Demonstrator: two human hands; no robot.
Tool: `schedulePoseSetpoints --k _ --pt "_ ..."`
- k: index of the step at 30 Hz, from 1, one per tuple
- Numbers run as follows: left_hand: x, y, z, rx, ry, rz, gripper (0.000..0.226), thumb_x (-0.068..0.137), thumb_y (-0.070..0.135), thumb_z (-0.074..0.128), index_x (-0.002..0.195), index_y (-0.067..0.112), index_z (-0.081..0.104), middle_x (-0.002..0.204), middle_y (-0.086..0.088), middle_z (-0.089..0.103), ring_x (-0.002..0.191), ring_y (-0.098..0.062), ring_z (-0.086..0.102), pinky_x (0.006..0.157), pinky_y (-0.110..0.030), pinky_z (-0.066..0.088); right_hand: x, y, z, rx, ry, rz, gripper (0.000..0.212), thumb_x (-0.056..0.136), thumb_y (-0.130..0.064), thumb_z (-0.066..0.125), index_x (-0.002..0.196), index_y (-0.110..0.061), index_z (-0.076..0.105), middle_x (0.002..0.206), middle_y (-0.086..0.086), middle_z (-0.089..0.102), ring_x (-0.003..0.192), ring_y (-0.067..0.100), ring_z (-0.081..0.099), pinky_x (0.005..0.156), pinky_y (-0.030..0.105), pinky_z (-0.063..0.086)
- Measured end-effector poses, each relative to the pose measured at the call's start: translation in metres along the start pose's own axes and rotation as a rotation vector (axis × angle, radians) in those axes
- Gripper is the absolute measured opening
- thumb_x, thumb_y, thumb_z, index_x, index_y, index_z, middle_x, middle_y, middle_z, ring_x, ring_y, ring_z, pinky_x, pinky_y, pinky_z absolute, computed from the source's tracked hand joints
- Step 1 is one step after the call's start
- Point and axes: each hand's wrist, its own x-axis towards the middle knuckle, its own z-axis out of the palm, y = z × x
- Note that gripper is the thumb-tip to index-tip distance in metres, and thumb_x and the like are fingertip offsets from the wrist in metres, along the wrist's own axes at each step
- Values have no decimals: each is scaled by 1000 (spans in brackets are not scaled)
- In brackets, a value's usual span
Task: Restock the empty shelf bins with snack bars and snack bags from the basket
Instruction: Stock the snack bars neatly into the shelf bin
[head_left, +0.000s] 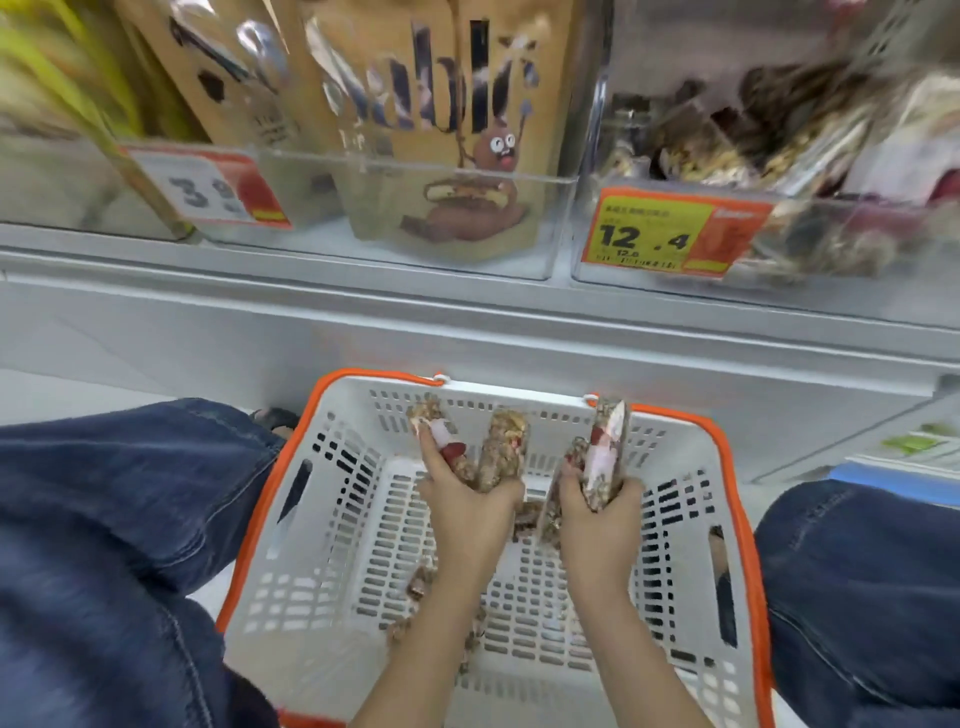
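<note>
A white basket (322, 519) with an orange rim sits on the floor between my knees. My left hand (467, 504) is inside it, shut on two snack bars (501, 449) that stick up from my fist. My right hand (597, 514) is shut on another bunch of snack bars (605, 452), held upright near the basket's far rim. A few loose bars (423, 579) lie on the basket floor, partly hidden under my forearms. Above, the clear shelf bin (779, 234) at right holds similar bars behind a 12.4 price tag (670, 231).
A clear bin (415, 208) in the middle holds brown snack bags with a cartoon figure. Further left is a bin with a red and white price tag (208, 189) and yellow packs. The grey shelf edge (467, 312) runs across above the basket. My jeans-clad knees (119, 519) flank the basket.
</note>
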Motion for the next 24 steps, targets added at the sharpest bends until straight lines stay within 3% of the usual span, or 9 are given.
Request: schedulePoseSetpoints --k 2,4,6,8,11,15,19,21,24 --pt "-32 35 -2 3 -65 176 121 44 29 70 135 66 -2 118 -9 46 93 -33 60 67 -46 56 -14 -37 -18 97 28 -123 29 88 -29 64 104 -18 43 82 0 61 61 9 58 48 20 39" --pt "-59 69 -3 9 -149 356 120 52 26 73 143 55 -1 121 5 39 99 -7 51 75 -29 49 -27 -75 -43 180 84 -250 34 88 -26 64 112 -23 40 86 -4 62 61 0 59 48 10 39" --pt "-86 107 -4 32 -198 505 119 59 29 75 144 52 -6 120 15 30 88 13 41 72 -17 39 -37 -114 -73 220 139 -347 47 88 -27 63 125 -27 34 89 -6 61 63 -2 58 49 6 38" --pt "-108 147 -4 102 -240 632 119 63 35 75 141 56 -12 119 14 27 90 3 41 72 -21 40 -40 -149 -103 212 184 -439 58 90 -33 60 136 -35 24 101 0 62 82 10 62 62 11 42" --pt "-122 207 5 186 -300 746 117 65 33 74 145 49 -9 117 5 29 96 -10 39 81 -25 39 -17 -189 -140 90 215 -627 59 92 -36 56 138 -37 20 136 7 50 120 26 51 93 37 44" --pt "-103 269 35 307 -333 773 107 73 37 70 149 37 -6 118 -1 27 94 -16 40 84 -24 34 47 -232 -166 -208 223 -616 58 90 -34 57 140 -32 28 124 20 52 103 35 52 80 39 42" --pt "-64 294 74 366 -320 850 105 71 39 68 147 37 -3 134 -6 24 112 -29 47 96 -36 43 97 -263 -174 -208 272 -546 63 91 -34 58 145 -33 26 128 23 38 75 29 47 75 35 38" --pt "-45 305 96 355 -311 867 103 76 39 68 149 31 -5 141 -11 22 124 -31 41 101 -34 38 121 -273 -173 -223 255 -553 70 89 -36 61 147 -28 23 143 26 22 104 39 49 92 39 38" --pt "-14 310 131 553 -322 835 96 86 59 51 148 34 -17 157 -11 1 142 -37 13 115 -46 20 153 -272 -167 -554 155 -576 68 93 -46 50 149 -31 16 158 15 -3 143 43 3 114 51 13"
